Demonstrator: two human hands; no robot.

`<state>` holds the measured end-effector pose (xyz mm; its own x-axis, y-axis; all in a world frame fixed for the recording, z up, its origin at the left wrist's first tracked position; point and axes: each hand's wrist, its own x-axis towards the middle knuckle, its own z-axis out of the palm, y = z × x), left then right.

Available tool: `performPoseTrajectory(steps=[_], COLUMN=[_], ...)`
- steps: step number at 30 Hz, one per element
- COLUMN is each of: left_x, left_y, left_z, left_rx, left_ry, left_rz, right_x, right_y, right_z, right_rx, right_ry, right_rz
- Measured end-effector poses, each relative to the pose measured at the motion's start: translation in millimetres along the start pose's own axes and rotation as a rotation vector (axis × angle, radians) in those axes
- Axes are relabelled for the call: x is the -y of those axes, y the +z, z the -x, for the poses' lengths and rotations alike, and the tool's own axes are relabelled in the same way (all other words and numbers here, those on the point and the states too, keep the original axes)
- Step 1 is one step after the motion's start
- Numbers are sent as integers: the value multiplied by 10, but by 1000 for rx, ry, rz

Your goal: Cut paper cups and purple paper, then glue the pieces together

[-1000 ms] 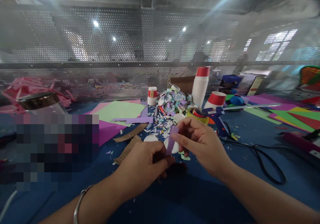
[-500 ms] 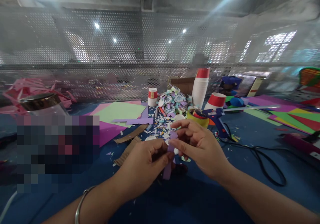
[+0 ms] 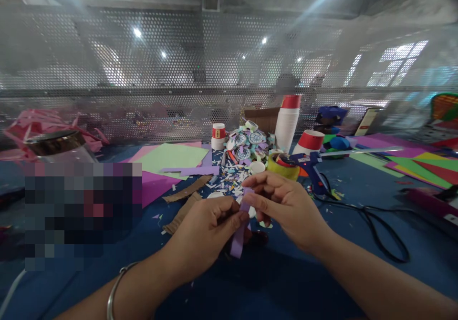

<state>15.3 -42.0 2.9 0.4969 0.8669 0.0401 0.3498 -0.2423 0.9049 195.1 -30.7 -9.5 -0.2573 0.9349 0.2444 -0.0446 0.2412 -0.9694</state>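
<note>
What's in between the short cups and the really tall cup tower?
In the head view, a heap of round pieces and coloured paper lies between the short cups and the cup tower, with brown cardboard behind.

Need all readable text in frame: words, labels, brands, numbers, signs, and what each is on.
None legible. Too small or blurred:
Red-and-white paper cup: dark marks on gold label.
Blue glue gun: pale label.
Pale upright panel, right background: faint marks.
Held purple paper strip: no visible printing.
</note>
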Motion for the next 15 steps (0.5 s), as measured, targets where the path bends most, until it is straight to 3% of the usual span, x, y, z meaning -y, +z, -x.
performPoseTrajectory(steps=[6, 15], left_x=[1, 77], left_y=[15, -61], left_z=[-3, 29], left_rx=[29, 227], left_ry=[-28, -208], left_rz=[85, 229], right_x=[3, -12], right_y=[-6, -60], right_z=[-18, -62], right_rx=[-19, -112], right_ry=[60, 42], right_rz=[-64, -19])
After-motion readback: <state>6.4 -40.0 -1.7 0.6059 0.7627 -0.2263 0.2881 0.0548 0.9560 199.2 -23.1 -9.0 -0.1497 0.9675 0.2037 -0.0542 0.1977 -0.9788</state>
